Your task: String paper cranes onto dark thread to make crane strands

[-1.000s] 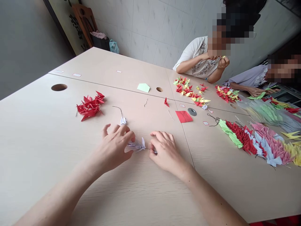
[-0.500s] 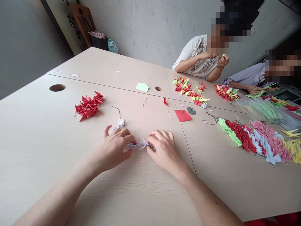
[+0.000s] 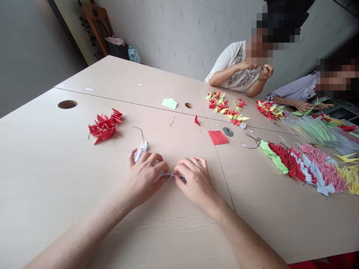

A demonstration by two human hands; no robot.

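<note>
On the pale wooden table (image 3: 168, 231) my left hand (image 3: 144, 175) and my right hand (image 3: 193, 177) meet at a small white paper crane (image 3: 169, 174). Each hand pinches one end of it, so most of the crane is hidden between the fingertips. A second white crane (image 3: 139, 152) on a dark thread lies just behind my left hand, touching its knuckles.
A heap of red cranes (image 3: 105, 125) lies to the far left. A red paper square (image 3: 218, 137), a metal ring (image 3: 227, 131) and a green sheet (image 3: 169, 103) lie beyond. Strung coloured cranes (image 3: 303, 164) fill the right. Two other people fold paper at the far side.
My hands have drawn closer together over the white crane, which is now squeezed and mostly covered. My left hand has slid right, next to the crane on the thread.
</note>
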